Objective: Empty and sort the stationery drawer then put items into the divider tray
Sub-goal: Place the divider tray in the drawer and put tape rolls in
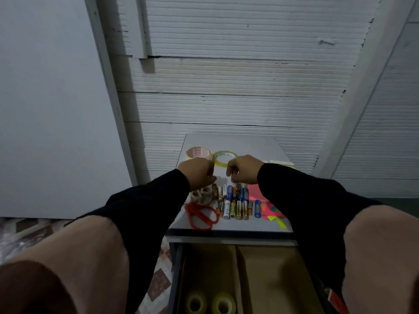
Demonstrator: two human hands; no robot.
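My left hand point(199, 169) and my right hand point(242, 168) hover close together over the small grey cabinet top point(233, 141), fingers curled downward; nothing shows between them. Just behind the hands lie a beige tape roll point(199, 152) and a clear yellowish tape roll point(225, 157). In front of the hands, several batteries point(235, 201) lie in two rows. Red scissors point(201, 215) lie at the front left, beside small white tape rolls point(200, 194). The open drawer point(175, 268) below holds a cardboard divider tray point(239, 266) with two clear tape rolls point(196, 303) in its left compartment.
Pink sticky notes point(254, 191) and neon page flags point(275, 215) lie on the right of the cabinet top, partly under my right sleeve. A ribbed white wall point(226, 87) stands behind the cabinet. Patterned floor tiles point(158, 284) show at the left. A red object point(337, 300) sits at the drawer's right edge.
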